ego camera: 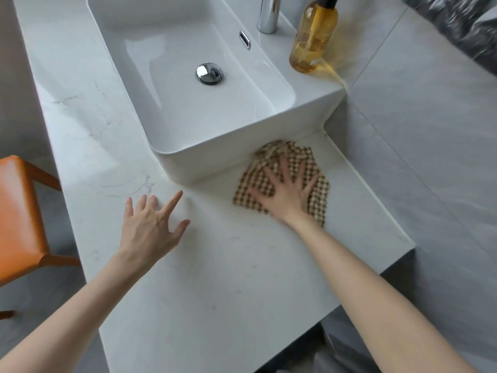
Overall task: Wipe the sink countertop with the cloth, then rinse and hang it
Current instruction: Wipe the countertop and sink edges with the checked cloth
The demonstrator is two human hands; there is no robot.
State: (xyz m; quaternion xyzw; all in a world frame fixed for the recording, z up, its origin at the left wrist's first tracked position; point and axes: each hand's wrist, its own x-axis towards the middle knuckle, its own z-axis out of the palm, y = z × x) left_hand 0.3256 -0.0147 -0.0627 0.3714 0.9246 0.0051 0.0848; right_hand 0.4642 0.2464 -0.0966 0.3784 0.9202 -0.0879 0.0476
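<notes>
Your right fingers (281,168) are splayed wide and flat on top of the cloth (252,184), pressing it down rather than curling round it. The right hand (286,196) covers the cloth's middle, and checked fabric shows past the fingertips, on both sides and beside the wrist. Your left hand (150,230) is spread just as wide and holds nothing. It sits low over the bare worktop (215,278), well apart from the cloth, and whether its tips touch the stone cannot be told. The brown-and-cream cloth lies on the worktop's right part, its far edge bunched against the foot of the sink (215,160) near the sink's near right corner. It is crumpled, so its outline is loose, but its longer run goes from the sink's foot back toward you, roughly in line with your right forearm. The worktop is pale marble with faint grey veins. The white rectangular sink stands on it, with a chrome drain plug (209,73) in the bowl, a chrome tap (269,14) on the back ledge and an amber bottle (312,39) beside the tap. A grey tiled wall (416,117) on the right reflects the bottle, and an orange chair (18,211) stands to the left.
</notes>
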